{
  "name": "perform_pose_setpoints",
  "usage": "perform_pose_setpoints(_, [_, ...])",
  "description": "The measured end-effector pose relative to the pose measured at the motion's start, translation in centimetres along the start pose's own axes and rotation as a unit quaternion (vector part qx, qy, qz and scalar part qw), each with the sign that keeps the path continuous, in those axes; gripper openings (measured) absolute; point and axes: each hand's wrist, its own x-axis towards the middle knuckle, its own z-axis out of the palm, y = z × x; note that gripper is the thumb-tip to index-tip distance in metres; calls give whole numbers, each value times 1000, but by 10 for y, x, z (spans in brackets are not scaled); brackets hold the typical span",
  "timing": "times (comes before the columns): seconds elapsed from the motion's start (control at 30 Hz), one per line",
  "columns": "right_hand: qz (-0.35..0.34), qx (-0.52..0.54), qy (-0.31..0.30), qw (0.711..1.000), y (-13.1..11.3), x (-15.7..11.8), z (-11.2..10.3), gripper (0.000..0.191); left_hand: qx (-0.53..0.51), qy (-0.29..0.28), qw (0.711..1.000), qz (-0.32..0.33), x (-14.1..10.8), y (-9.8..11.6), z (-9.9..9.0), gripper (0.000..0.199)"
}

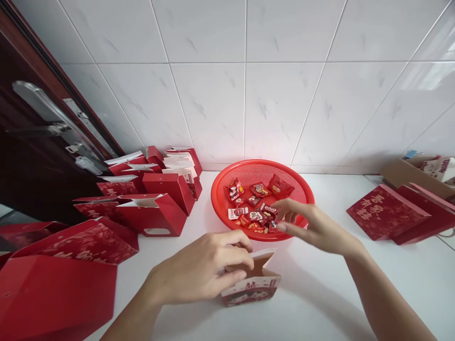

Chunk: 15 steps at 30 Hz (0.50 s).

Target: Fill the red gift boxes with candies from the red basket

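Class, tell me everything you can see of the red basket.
The red basket is a wide, shallow, rounded bowl, seemingly plastic, with a smooth rim and finely perforated walls. It stands upright on the white tabletop, near the tiled wall. Wrapped sweets, mostly red, lie loose inside it. The right hand is over its right side, hiding part of the rim; whether they touch is unclear.

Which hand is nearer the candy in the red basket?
Right. The right hand is over the right side of the red basket, fingertips by the candy; the left hand is outside it, at the open box in front.
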Motion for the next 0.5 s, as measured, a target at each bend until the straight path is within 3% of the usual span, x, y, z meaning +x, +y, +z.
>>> perform_pose_setpoints(0.13, [42, -41, 13, 998, 30, 27, -15, 37, -68, 9, 997, 23, 4, -7, -4, 22])
perform_pose_setpoints(0.27, [117, -166, -40, 978, 46, 58, -8, 34, -112, 94, 989, 17, 10, -25, -9, 26])
perform_pose_setpoints(0.4, [186, -207, -171, 945, 52, 74, 13, 84, -127, 135, 982, -37, 14, -48, -11, 24])
perform_pose_setpoints(0.5, [171, -189, -199, 946, 58, 74, 25, 92, -125, 136, 980, -69, 22, -61, -12, 25])
